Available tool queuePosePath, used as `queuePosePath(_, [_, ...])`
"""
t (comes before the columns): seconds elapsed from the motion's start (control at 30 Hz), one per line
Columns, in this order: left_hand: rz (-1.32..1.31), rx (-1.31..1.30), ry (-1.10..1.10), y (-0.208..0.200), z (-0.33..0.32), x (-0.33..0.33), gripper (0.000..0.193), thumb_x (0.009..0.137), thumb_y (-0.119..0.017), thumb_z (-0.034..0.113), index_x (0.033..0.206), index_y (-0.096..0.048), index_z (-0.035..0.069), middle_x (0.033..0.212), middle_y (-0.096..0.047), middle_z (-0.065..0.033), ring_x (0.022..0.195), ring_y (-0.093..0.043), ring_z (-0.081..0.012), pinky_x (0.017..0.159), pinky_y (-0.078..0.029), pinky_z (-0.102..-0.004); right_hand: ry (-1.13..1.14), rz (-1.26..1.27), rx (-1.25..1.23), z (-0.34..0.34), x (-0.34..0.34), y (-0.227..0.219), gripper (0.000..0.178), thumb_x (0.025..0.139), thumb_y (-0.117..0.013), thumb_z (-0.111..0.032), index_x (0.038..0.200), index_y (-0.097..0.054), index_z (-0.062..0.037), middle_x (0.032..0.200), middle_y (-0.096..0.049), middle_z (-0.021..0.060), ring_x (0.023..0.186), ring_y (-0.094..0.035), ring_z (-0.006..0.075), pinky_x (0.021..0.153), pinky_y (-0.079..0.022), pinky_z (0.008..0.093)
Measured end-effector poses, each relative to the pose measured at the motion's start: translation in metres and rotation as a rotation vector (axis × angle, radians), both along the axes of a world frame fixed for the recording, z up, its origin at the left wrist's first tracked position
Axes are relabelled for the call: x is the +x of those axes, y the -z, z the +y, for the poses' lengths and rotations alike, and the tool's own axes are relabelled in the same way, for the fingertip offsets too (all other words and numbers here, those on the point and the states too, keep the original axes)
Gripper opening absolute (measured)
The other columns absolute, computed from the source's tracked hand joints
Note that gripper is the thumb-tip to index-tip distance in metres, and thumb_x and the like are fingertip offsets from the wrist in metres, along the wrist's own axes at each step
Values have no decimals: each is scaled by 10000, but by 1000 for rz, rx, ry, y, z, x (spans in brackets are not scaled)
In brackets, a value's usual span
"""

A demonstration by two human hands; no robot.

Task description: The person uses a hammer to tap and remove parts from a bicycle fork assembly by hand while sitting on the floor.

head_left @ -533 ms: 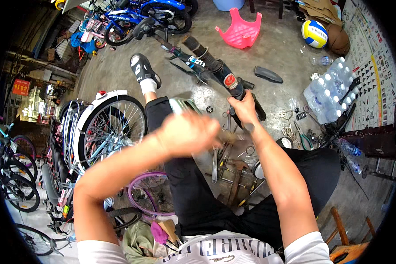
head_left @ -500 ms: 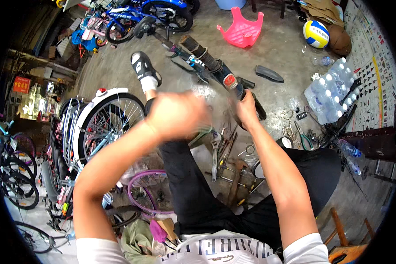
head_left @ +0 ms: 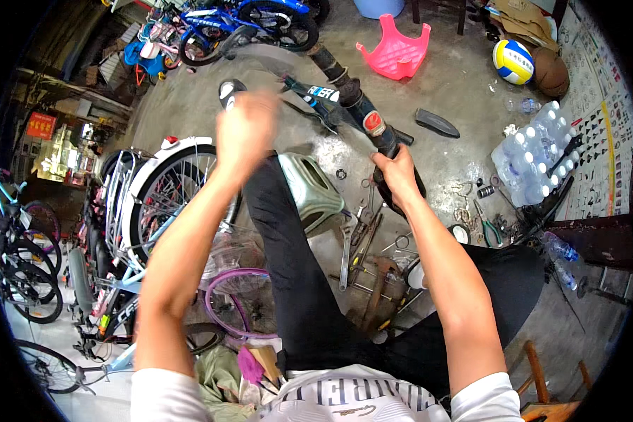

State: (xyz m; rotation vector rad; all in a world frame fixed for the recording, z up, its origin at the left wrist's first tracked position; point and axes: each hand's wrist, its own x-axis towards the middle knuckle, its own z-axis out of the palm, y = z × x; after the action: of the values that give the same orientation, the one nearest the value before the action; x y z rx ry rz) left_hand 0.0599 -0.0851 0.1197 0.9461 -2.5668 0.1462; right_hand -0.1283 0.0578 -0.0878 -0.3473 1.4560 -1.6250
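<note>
A dark bicycle frame (head_left: 352, 98) with a round red badge slants across the floor in front of me. My right hand (head_left: 399, 171) is wrapped round its near end, below the badge. Up and to the left, my left hand (head_left: 246, 133) hangs in front of my shoe (head_left: 230, 90), smeared by motion; its fingers cannot be made out. Beyond it a grey part (head_left: 264, 60) at the frame's far end is blurred too. Between my legs lie an adjustable wrench (head_left: 347, 250), a hammer (head_left: 380, 288) and several other tools. A pale green plastic stool (head_left: 309, 186) stands beside my left leg.
At left are a white-fendered bicycle wheel (head_left: 169, 197), a purple rim (head_left: 214, 299) and several parked bicycles. Ahead lie a pink stool (head_left: 395, 49) and a dark bicycle saddle (head_left: 437, 123). Bottled water (head_left: 534, 158), pliers (head_left: 487, 228) and balls (head_left: 513, 62) are at right.
My left hand has swung left and farther from me, uncovering the green stool. My right hand keeps its hold on the frame. The grey part at the frame's far end has shifted and blurred.
</note>
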Motion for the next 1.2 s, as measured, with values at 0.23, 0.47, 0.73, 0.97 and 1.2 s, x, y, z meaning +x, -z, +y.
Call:
queuePosePath(0.23, [-427,264,361,21,106,17,487,844,-740,485,862,-527,47,676,-607,-151,591,-648,-373,550,-507,-473,-9,-62,-5,-4,-17,-8,378,818,-723,-96,1086,-499,47,863,-599,98,611,-625,182,488,-554,351])
queuePosePath(0.47, [-610,243,183,-6,26,-27,517,925,-642,508,835,-600,1,714,-658,-217,657,-674,-403,576,-515,-479,-40,45,48,0,-17,5,432,805,-729,-111,1156,-533,44,892,-623,120,642,-649,196,488,-548,352])
queuePosePath(0.73, [-336,120,446,50,88,31,514,829,-747,518,824,-497,69,632,-591,-112,505,-629,-295,484,-493,-410,-75,-107,-3,-6,-20,-25,328,844,-697,-122,1092,-518,-5,730,-587,63,486,-599,171,421,-476,326])
queuePosePath(0.97, [-659,80,99,-23,35,24,329,962,-610,353,799,-544,75,680,-583,-117,569,-631,-274,481,-452,-396,-220,-43,-22,-4,-21,-19,476,813,-720,-105,1211,-509,48,927,-612,102,647,-623,196,524,-555,366])
queuePosePath(1.2, [-475,76,415,32,84,40,553,792,-767,571,769,-523,75,606,-562,-87,497,-616,-292,506,-494,-416,-179,-100,-14,-5,-30,-10,395,834,-715,-110,1135,-488,7,893,-577,86,609,-606,168,475,-524,332])
